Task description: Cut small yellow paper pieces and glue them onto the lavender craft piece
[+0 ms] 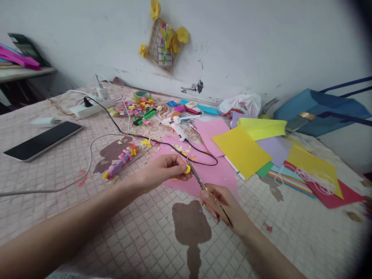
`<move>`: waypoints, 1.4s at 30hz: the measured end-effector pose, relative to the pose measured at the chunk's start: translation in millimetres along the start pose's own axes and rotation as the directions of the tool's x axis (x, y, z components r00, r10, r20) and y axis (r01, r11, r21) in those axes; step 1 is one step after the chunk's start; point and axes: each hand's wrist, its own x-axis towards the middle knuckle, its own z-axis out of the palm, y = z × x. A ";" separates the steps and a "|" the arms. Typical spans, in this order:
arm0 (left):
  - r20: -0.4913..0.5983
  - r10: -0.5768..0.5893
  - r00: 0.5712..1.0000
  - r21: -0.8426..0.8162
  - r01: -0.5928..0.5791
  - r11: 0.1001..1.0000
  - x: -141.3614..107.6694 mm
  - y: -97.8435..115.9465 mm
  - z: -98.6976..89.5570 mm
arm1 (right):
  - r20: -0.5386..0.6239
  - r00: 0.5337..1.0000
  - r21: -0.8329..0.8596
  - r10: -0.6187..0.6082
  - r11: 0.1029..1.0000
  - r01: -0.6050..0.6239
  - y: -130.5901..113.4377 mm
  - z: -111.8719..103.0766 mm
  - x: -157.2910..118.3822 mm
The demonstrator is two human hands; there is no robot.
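Pinching yellow piece (188, 169): left fingers (177, 169); right fingers (206, 196) gripping scissors (198, 178). White plastic bag (242, 104), blue bag (315, 112): contents unclear.

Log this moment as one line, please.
left hand: pinching small yellow piece | right hand: holding scissors, blades by the piece | glue gun: lying beyond hands | pink sheet: below the yellow piece

Soft, dim light; dark, curved right edge.

Yellow scrap (188, 169), partly hidden by fingers (183, 168).
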 end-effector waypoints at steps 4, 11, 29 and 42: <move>0.008 -0.006 1.000 -0.010 0.006 1.000 0.7 -0.7 -1.0 | -0.007 1.000 -0.023 0.006 1.000 -0.006 -1.4 -0.4 -1.1; 0.003 -0.009 1.000 -0.014 0.009 1.000 1.0 -1.6 -1.1 | 0.004 1.000 -0.042 -0.027 0.999 0.027 -4.7 -0.3 -2.3; 0.009 -0.018 1.000 -0.019 0.018 1.000 0.9 -1.6 -1.9 | 0.003 1.000 -0.090 -0.003 0.996 0.003 -2.5 -3.6 -3.3; 0.085 -0.036 0.996 0.124 0.026 0.992 -0.6 -0.4 1.2 | -0.122 0.990 -0.061 -0.070 0.996 0.063 -4.5 -5.6 1.0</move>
